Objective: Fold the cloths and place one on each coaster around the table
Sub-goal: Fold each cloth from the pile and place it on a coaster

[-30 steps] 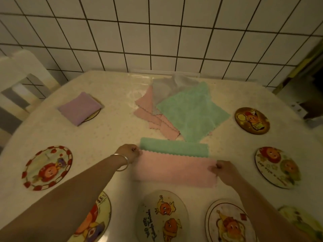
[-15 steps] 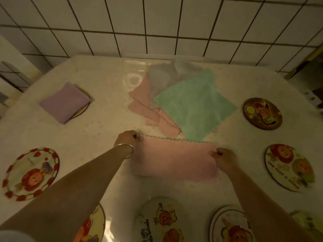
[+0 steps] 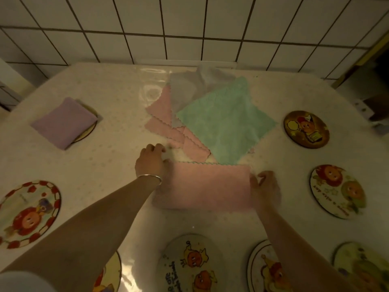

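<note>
A pink cloth [image 3: 208, 184], folded in half into a long strip, lies flat on the table in front of me, a thin green edge showing along its far side. My left hand [image 3: 150, 163] is at its left end, with the thumb by the top-left corner and the fingers loosely curled off the cloth. My right hand [image 3: 265, 186] pinches the strip's right edge. Beyond it lies a loose pile: a green cloth [image 3: 225, 125], a grey cloth [image 3: 189, 89] and pink cloths [image 3: 162, 106]. A folded purple cloth [image 3: 65, 123] sits on a coaster [image 3: 89, 132] at the far left.
Several round cartoon coasters ring the table [image 3: 105, 165]: one at the left [image 3: 27, 213], two at the right [image 3: 306, 129] [image 3: 336, 190], and more along the near edge [image 3: 189, 264] [image 3: 267, 270]. A tiled wall [image 3: 189, 28] stands behind the table.
The pink half was drawn over the green side until only a thin green edge shows. My left fingers have come off the top-left corner. The view moved closer.
</note>
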